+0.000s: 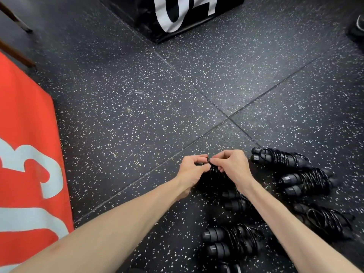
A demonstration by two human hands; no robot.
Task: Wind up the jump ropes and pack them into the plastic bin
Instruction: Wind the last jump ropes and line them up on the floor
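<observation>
Both hands pinching the same jump rope at 6 o'clock: left hand (pixel 194 167) and right hand (pixel 231 165) grip the last turn of its coil (pixel 214 171). Wound ropes (pixel 285 159) lie on the floor from 4 to 5 o'clock. No bin in view. Risk: stiff cord, so if the end isn't tucked the coil springs loose.

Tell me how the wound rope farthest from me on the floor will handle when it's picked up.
The farthest bundle likely lifts as one fairly stiff piece, since the cord is wrapped tightly round both handles. The paired handles probably keep it from rolling far. A loose loop near the handle ends might snag or let the wrap slacken, so gripping around the coils seems safest.
</observation>
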